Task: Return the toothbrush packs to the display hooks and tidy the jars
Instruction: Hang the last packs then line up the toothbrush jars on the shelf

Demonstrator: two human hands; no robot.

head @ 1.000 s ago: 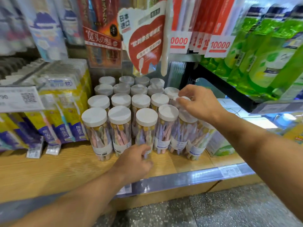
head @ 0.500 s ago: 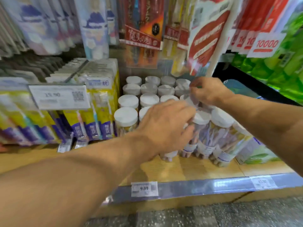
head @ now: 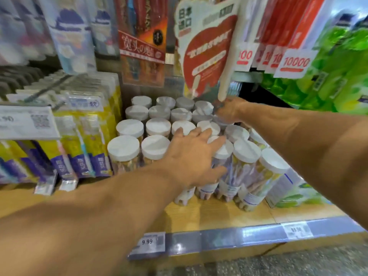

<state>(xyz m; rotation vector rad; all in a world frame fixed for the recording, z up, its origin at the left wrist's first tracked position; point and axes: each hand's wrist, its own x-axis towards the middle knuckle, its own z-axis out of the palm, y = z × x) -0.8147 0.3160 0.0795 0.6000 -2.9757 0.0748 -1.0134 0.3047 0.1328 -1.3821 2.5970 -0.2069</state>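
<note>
Shop shelving across the whole view, blurred with motion. Wooden shelf board (head: pixel 223 215) low in the middle, fronted by a price rail (head: pixel 219 241) with a 9.99 tag (head: pixel 148 241) and a second tag (head: pixel 296 229) further right. Standing on that board, a block of clear jars (head: pixel 159 124) with white lids, ranked in rows from the front edge to the back; front-right jars (head: pixel 246 172) leaning rightward, toothbrush-like sticks visible inside. Left of the jar block, yellow and purple toothbrush packs (head: pixel 83 136) hanging in a tight row behind a white price card (head: pixel 25 124). Above the jar block, pale blue packs (head: pixel 71 36), a red and orange pack (head: pixel 142 46), a red heart-shaped card (head: pixel 205 48) and red packs marked 10000 (head: pixel 294 62). Right of the jar block, green packs (head: pixel 338 76) up high and a green and white box (head: pixel 292 194) on the board.

Left hand (head: pixel 191 158) over the front of the jar block, fingers spread and straight, fingertips (head: pixel 219 141) lying on white lids, thumb down against a jar's side. Right hand (head: pixel 229 109) at the back right corner of the jar block, fingers curled at a jar top; too blurred to tell whether gripping it.
</note>
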